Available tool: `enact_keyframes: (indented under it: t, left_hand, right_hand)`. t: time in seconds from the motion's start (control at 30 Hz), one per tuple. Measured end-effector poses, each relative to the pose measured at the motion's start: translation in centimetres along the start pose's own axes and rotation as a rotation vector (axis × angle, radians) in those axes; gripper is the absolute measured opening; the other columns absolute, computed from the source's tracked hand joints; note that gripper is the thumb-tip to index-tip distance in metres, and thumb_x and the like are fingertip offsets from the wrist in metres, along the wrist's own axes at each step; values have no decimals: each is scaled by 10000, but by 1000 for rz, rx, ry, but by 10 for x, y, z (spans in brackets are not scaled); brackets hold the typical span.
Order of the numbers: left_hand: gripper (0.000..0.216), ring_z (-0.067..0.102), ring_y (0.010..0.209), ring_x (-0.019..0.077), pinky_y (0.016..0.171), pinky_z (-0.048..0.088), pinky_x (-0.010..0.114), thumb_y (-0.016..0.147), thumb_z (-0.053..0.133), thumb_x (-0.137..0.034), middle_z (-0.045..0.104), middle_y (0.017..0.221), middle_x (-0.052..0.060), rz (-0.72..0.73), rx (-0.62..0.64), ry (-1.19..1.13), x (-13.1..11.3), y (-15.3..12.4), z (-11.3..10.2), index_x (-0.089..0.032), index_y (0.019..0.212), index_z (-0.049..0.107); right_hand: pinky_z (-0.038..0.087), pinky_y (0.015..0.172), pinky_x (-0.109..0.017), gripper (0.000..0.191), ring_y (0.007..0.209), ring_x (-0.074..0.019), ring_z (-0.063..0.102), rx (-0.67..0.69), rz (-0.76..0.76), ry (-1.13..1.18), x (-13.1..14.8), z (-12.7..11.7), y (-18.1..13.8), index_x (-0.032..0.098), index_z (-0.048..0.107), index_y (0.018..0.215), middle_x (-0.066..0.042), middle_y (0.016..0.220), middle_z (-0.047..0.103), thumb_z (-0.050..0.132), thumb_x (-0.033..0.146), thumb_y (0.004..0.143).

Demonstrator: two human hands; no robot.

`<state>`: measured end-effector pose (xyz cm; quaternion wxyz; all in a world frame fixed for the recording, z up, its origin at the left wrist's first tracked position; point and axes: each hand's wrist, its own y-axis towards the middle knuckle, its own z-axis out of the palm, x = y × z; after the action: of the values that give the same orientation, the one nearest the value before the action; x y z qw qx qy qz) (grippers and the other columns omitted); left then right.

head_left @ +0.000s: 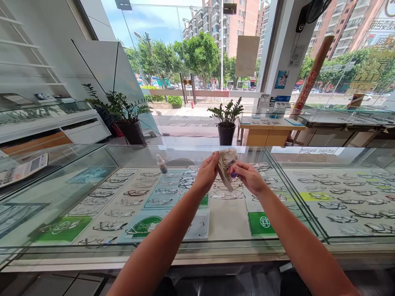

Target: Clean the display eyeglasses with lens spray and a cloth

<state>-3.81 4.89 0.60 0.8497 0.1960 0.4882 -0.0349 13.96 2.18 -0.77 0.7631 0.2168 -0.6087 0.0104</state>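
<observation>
Both my hands are raised above a glass display counter (173,242). My left hand (206,172) pinches a beige cleaning cloth (224,170) wrapped round a pair of glasses (230,158). My right hand (248,176) grips the same cloth and glasses from the right, fingers closed. One lens shows through the cloth at the top; the rest of the frame is hidden. A small spray bottle (161,164) with a white cap stands on the counter top to the left of my hands.
Under the glass lie several rows of spectacle frames (135,192) with green brand cards (261,222). A calculator (24,167) rests on the left counter. Two potted plants (226,119) stand by the shop window, and a wooden desk (268,133) is behind.
</observation>
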Motion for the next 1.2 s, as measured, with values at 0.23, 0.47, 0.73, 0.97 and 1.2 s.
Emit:
enact_keyframes:
  t: [0.23,0.47,0.73,0.97,1.2]
  left_hand:
    - [554,699,920,184,860,544,297,853,811,-674,767,960,44,124,-89,69,8,-1,-2,-158,1049,768]
    - [593,632,924,223,900,517,356,1010,570,-702,742,981,78,231,74,518,17,-19,15,-150,1108,764]
    - [512,650,1106,256,1048,493,392,1114,436,-538,733,1297,120,324,266,710,14,-30,22,-175,1363,697]
    - [585,665,889,240,896,535,371,988,595,-714,762,934,77,143,30,491,14,-20,11,-180,1081,816]
    - [635,667,796,172,784,533,289,764,866,-714,767,876,80,-251,129,92,3,-11,5,-130,1011,828]
  right_hand:
    - [432,772,-372,331,836,-213,582,-279,-332,-573,1,4,-2,229,748,882,-50,889,694,597,469,1054]
    - [415,795,-400,315,832,-242,538,-363,-531,-1078,-13,23,-8,241,569,834,-58,852,623,449,307,1118]
    - [380,758,-392,302,817,-245,517,-482,-514,-1096,-13,19,-9,252,508,827,-53,864,588,405,266,1111]
    - [415,798,-393,351,850,-237,559,-474,-430,-688,7,9,-7,250,653,832,-49,861,632,497,421,1097]
    - [458,1108,-429,321,1197,-284,645,-332,-284,-103,15,-8,1,266,789,817,-58,1021,701,706,537,967]
